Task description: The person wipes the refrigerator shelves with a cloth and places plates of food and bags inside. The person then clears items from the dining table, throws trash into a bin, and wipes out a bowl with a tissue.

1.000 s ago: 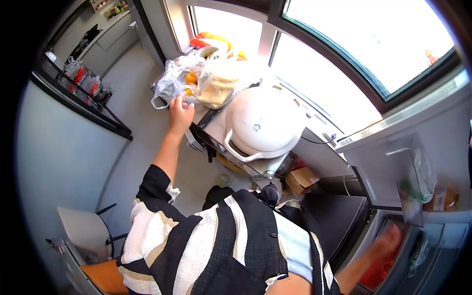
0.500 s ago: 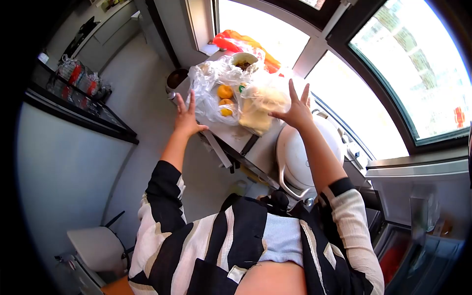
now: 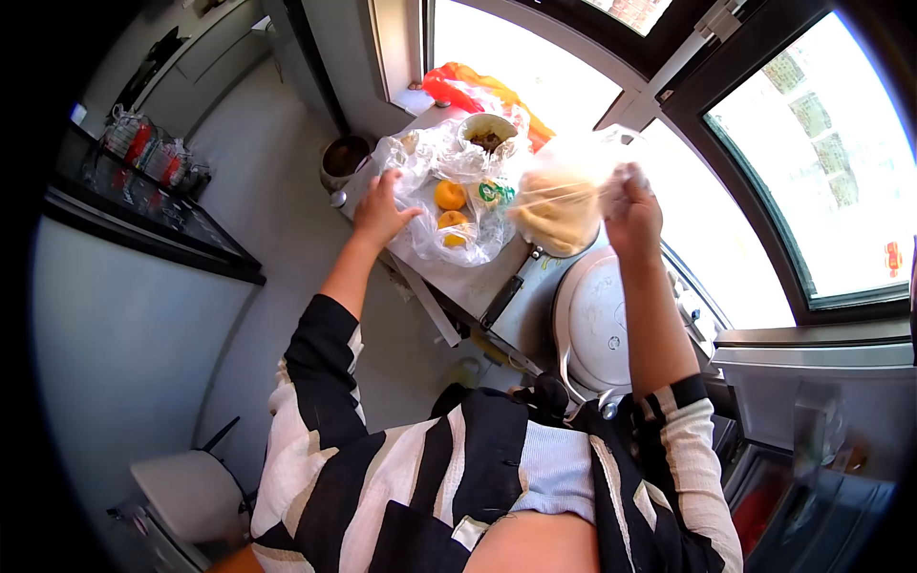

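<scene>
My right hand (image 3: 632, 215) is closed on the gathered top of a clear plastic bag (image 3: 564, 196). Soft-looking pale yellow food (image 3: 554, 212) fills this bag, which hangs near the window to the right of the other bags. My left hand (image 3: 380, 212) has its thumb and fingers apart, right at the edge of another crinkled clear plastic bag (image 3: 482, 239). Orange round fruits (image 3: 451, 195) lie in that second bag, and a green mark (image 3: 496, 193) shows on the plastic.
Behind the bags is a bowl of dark food (image 3: 485, 139), with a red and orange bag (image 3: 478, 88) by the window. A white round-lidded appliance (image 3: 597, 315) stands right of the counter (image 3: 454, 285). A pot (image 3: 344, 158) sits at the left corner.
My right hand has closed on the bag of yellow food and lifted it up and to the right, away from the fruit. My left hand has shifted slightly right, toward the fruit bag.
</scene>
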Demonstrator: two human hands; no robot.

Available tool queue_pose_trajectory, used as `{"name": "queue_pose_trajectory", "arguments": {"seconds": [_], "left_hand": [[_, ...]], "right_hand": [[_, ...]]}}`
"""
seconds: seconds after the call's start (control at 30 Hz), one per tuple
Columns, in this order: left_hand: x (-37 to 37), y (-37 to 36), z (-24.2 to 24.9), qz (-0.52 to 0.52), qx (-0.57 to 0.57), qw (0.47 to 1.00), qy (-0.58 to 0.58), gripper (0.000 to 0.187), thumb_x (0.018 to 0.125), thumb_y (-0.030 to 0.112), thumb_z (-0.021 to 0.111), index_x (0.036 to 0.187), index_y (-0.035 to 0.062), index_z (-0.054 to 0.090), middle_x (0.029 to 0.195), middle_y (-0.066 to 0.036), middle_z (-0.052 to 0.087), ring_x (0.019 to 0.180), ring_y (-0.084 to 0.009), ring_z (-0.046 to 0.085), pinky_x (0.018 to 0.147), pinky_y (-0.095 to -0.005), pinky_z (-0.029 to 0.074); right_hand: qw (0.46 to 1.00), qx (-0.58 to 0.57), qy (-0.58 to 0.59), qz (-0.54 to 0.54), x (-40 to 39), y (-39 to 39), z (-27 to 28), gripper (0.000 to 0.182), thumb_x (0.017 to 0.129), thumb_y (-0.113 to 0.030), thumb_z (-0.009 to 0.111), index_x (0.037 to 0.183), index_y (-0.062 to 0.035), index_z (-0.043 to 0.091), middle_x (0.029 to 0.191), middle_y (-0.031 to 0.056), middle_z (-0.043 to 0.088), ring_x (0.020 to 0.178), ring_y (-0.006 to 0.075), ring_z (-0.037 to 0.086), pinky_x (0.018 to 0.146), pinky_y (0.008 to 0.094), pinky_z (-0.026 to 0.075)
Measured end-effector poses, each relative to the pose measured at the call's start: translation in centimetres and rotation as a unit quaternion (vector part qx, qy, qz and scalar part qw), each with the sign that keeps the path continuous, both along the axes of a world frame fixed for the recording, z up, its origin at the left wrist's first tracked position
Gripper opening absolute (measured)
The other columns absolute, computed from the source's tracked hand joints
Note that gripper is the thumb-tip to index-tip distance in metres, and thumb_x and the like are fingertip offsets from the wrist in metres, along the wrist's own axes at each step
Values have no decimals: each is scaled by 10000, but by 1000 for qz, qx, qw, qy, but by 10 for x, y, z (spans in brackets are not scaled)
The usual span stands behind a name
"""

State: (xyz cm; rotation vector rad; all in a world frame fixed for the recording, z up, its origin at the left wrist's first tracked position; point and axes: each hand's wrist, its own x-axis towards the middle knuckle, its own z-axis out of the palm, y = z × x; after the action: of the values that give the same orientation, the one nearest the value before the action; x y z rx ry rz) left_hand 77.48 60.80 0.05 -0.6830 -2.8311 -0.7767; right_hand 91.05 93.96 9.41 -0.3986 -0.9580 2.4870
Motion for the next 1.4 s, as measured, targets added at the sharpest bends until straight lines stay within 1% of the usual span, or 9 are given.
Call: {"name": "queue_pose_trajectory", "arguments": {"seconds": [0.23, 0.4, 0.5, 0.63, 0.67, 0.73, 0.8, 0.87, 1.4], "left_hand": [[-78, 14, 11, 28, -119, 984, 126, 213, 727, 150, 578, 928, 82, 554, 963, -174, 545, 939, -354, 522, 770, -437, 447], [-138, 25, -12, 148, 370, 903, -158, 244, 803, 148, 430, 951, -31, 503, 874, -127, 566, 747, -220, 566, 634, -322, 486], [-151, 33, -9, 108, 537, 810, -212, 307, 803, 122, 411, 1065, -4, 510, 985, -110, 579, 851, -218, 586, 756, -331, 483], [-246, 69, -38, -101, -6, 977, 188, 521, 839, 378, 495, 1189, -7, 472, 1232, -168, 481, 1155, -277, 439, 998, -405, 335], [-229, 76, -9, -183, 142, 973, -8, 507, 857, 355, 457, 1213, -5, 448, 1245, -171, 467, 1158, -298, 435, 988, -426, 346], [-182, 94, 62, -191, 521, 717, -422, 482, 893, 309, 380, 1262, -1, 398, 1271, -177, 438, 1163, -339, 425, 968, -466, 367], [-164, 101, 92, -336, 310, 881, -121, 524, 838, 258, 499, 1264, -22, 379, 1267, -174, 432, 1130, -307, 453, 923, -421, 395], [-116, 103, 129, -418, 176, 862, 226, 602, 783, 207, 619, 1266, -42, 360, 1262, -171, 427, 1097, -275, 481, 879, -375, 424], [315, 366, 263, -740, 124, 647, -135, 436, 791, 51, 606, 1182, -40, 437, 1048, -145, 550, 946, -234, 564, 802, -337, 476]], "right_hand": [[994, 54, 80, -59, 97, 32, 77, 112, 830, -128, 457, 828, -23, 497, 687, 30, 438, 572, 125, 391, 543, 261, 349], [989, 38, 46, -134, 200, 54, 86, 88, 803, -139, 471, 798, -51, 478, 688, 17, 427, 573, 119, 381, 547, 255, 332], [953, 53, -53, -295, 253, 29, 98, 320, 787, -202, 462, 1026, -14, 560, 1035, 118, 590, 958, 259, 555, 871, 406, 418], [891, 22, -57, -451, 335, 12, 105, 371, 735, -184, 468, 1040, 8, 555, 1060, 143, 583, 1021, 297, 537, 955, 448, 374], [824, 40, -89, -558, 343, 14, 101, 318, 713, -169, 467, 963, -6, 578, 982, 118, 603, 947, 274, 567, 896, 421, 423], [731, -26, -104, -674, 351, 19, 111, 146, 695, -115, 452, 780, -54, 554, 746, 38, 569, 717, 201, 572, 697, 363, 482], [755, 17, -25, -655, 366, 18, 111, 217, 717, -135, 393, 817, -38, 560, 785, 75, 577, 751, 214, 578, 686, 368, 481], [760, 2, 46, -648, 370, 26, 119, 376, 707, -153, 379, 993, 9, 561, 975, 153, 591, 912, 289, 573, 771, 432, 475], [502, 75, 465, -725, 728, 203, 171, 346, 673, -209, 388, 940, -83, 568, 1027, 93, 558, 975, 271, 523, 864, 468, 388]]}}
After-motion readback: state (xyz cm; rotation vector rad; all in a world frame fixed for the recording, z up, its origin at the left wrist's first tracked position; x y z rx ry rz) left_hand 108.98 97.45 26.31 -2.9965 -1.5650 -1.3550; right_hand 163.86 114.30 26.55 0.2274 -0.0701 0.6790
